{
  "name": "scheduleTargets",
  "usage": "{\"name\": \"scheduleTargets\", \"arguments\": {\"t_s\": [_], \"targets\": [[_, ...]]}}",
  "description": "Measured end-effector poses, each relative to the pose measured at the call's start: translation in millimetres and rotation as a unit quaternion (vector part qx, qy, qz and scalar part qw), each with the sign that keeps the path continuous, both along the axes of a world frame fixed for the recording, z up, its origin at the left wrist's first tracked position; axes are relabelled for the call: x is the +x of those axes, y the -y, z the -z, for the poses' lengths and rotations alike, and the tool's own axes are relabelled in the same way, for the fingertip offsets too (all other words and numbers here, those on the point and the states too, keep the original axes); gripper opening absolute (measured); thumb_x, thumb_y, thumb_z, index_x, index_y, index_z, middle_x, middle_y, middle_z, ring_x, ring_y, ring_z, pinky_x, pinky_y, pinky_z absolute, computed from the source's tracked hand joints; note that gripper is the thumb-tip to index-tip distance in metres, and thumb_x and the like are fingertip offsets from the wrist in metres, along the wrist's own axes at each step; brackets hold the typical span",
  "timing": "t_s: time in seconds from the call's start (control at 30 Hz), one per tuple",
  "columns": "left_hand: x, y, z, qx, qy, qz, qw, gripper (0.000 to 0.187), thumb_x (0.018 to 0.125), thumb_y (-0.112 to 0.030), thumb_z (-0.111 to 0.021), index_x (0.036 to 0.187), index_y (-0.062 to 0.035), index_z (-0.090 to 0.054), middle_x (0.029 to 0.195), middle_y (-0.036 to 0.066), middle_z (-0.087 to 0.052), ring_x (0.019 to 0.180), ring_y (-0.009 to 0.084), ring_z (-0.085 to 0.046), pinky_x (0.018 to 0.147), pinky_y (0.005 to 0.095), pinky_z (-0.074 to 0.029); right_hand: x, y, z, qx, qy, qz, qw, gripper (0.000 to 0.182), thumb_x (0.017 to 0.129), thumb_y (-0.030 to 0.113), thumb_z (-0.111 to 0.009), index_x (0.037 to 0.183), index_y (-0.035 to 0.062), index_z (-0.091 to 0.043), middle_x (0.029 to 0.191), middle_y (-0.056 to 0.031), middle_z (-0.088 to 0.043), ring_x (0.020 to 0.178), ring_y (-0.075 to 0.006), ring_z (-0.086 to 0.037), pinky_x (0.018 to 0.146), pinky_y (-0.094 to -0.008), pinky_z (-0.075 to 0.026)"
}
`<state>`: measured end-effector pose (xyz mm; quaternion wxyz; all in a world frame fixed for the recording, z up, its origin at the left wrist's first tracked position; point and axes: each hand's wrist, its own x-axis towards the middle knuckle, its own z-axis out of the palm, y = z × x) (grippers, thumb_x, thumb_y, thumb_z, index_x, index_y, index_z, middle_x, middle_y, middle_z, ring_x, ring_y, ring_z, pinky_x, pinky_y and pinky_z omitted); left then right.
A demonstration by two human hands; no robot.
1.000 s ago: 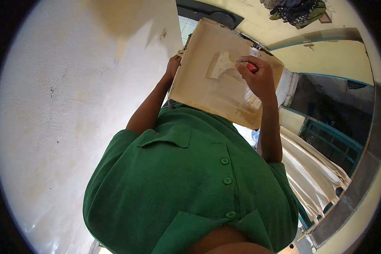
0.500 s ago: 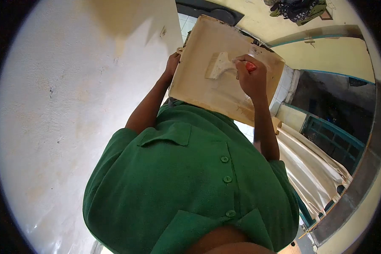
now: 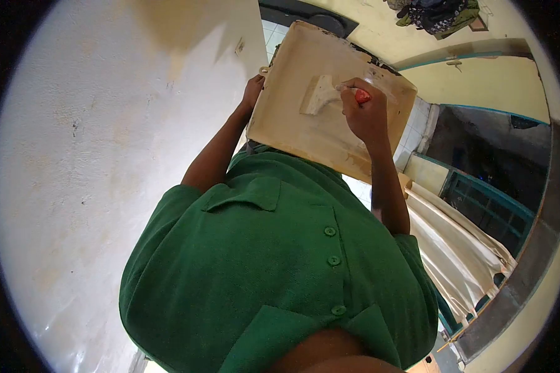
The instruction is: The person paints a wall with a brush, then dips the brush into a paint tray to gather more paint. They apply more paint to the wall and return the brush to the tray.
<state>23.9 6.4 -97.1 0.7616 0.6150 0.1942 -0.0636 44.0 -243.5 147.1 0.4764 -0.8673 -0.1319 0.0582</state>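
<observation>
Board [image 3: 305, 118]: one flat board coated in pale beige paste, held up in front of the chest, tilted; taken here as the landmark.
Right hand [image 3: 362, 115]: closed in a fist over the board's face, wrapped around the red handle [image 3: 362, 96] of a scraper.
Scraper blade [image 3: 317, 96]: one broad blade, paste-covered, laid flat against the board near its middle, left of the right hand.
Left hand [image 3: 253, 92]: gripped on the board's left edge; the fingers are hidden behind the board, so how far they are curled cannot be told.
Green shirt [image 3: 274, 261]: below the board; three buttons [image 3: 334, 261] are counted.
Wall [image 3: 106, 155]: pale plastered surface left of the board.
Hidden or unclear: the handle is mostly covered by the fist; the board's far edge is ragged and dark; the view is fisheye-warped.
</observation>
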Motion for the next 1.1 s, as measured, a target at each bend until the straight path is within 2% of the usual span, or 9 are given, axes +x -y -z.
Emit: {"name": "scheduleTargets", "arguments": {"t_s": [0.1,0.2,0.3,0.4,0.5,0.77,0.87,0.97,1.1], "targets": [[1.0,-0.8,3.4,0.011,0.014,-0.003,1.0,0.034,0.087,-0.023,-0.044,0.103,0.0034,-0.058,0.093,0.013,-0.064,0.08,0.0194,-0.06,0.074,0.0313,-0.046,-2.7,-4.6,2.4,0.022,0.098,0.015,0.995,0.012,0.075,0.014,-0.057,0.07,0.0023,-0.057,0.053,-0.0138,-0.052,0.046,-0.0225,-0.053,0.048,-0.032,-0.042],[-1.9,-1.4,7.7,0.06,0.058,0.015,0.996,0.034,0.087,-0.024,-0.045,0.104,0.0029,-0.058,0.094,0.014,-0.064,0.081,0.0207,-0.06,0.074,0.0315,-0.046,-7.2,-10.0,-0.1,-0.024,0.1,-0.017,0.995,0.014,0.075,0.014,-0.057,0.067,0.0035,-0.055,0.05,-0.0136,-0.049,0.045,-0.0219,-0.053,0.046,-0.0321,-0.041],[2.4,-5.7,37.6,0.107,0.137,0.042,0.984,0.034,0.087,-0.024,-0.046,0.104,0.0027,-0.058,0.095,0.014,-0.064,0.082,0.0212,-0.06,0.074,0.0317,-0.046,-0.4,-14.1,-2.7,-0.025,0.088,0.037,0.995,0.014,0.074,0.015,-0.057,0.067,0.0042,-0.055,0.048,-0.0144,-0.047,0.044,-0.0236,-0.053,0.045,-0.0329,-0.041],[4.5,-6.8,44.5,0.026,0.087,0.015,0.996,0.035,0.088,-0.025,-0.046,0.104,0.0028,-0.058,0.095,0.014,-0.064,0.083,0.0204,-0.061,0.074,0.0318,-0.046,-5.6,-22.7,-5.8,-0.019,0.116,-0.037,0.992,0.014,0.073,0.016,-0.057,0.066,0.0042,-0.055,0.048,-0.0145,-0.047,0.043,-0.0264,-0.053,0.045,-0.0339,-0.041],[1.6,-0.5,5.1,-0.011,0.019,-0.003,1.0,0.035,0.088,-0.026,-0.046,0.105,0.0031,-0.058,0.095,0.013,-0.064,0.082,0.0189,-0.06,0.074,0.0315,-0.046,1.7,-25.1,-7.3,-0.004,0.089,0.011,0.996,0.014,0.074,0.016,-0.056,0.067,0.004,-0.055,0.049,-0.0149,-0.049,0.044,-0.0288,-0.053,0.045,-0.0342,-0.041],[-3.1,-3.6,-14.4,0.042,0.037,0.038,0.998,0.036,0.087,-0.027,-0.047,0.103,0.0024,-0.059,0.087,0.007,-0.064,0.075,0.0133,-0.057,0.069,0.0301,-0.045,3.7,-20.3,-0.1,-0.009,0.078,0.007,0.997,0.014,0.074,0.016,-0.056,0.067,0.0036,-0.057,0.051,-0.0122,-0.051,0.046,-0.0204,-0.053,0.048,-0.0318,-0.042],[-4.1,-1.1,-19.0,0.129,0.053,0.054,0.989,0.035,0.087,-0.026,-0.046,0.103,0.0023,-0.059,0.084,0.006,-0.063,0.071,0.0119,-0.054,0.066,0.0297,-0.044,3.0,-18.4,-3.4,0.005,0.087,0.03,0.996,0.014,0.074,0.016,-0.056,0.068,0.0032,-0.058,0.051,-0.0113,-0.051,0.046,-0.0183,-0.052,0.048,-0.0306,-0.042],[-1.7,0.5,-7.5,0.007,-0.007,0.007,1.0,0.034,0.088,-0.025,-0.046,0.104,0.0016,-0.059,0.084,0.006,-0.063,0.071,0.0121,-0.054,0.067,0.0288,-0.044,3.4,-17.3,0.4,0.002,0.095,0.04,0.995,0.015,0.074,0.016,-0.056,0.068,0.0031,-0.058,0.051,-0.011,-0.052,0.046,-0.0182,-0.052,0.048,-0.0302,-0.042],[1.0,-1.9,7.0,0.015,0.001,0.009,1.0,0.035,0.088,-0.025,-0.044,0.105,0.0015,-0.059,0.085,0.008,-0.063,0.072,0.0134,-0.055,0.067,0.0285,-0.044,4.1,-19.1,-8.3,0.01,0.075,0.031,0.997,0.015,0.074,0.017,-0.056,0.068,0.0033,-0.058,0.051,-0.012,-0.052,0.046,-0.019,-0.052,0.048,-0.0305,-0.042]]}}
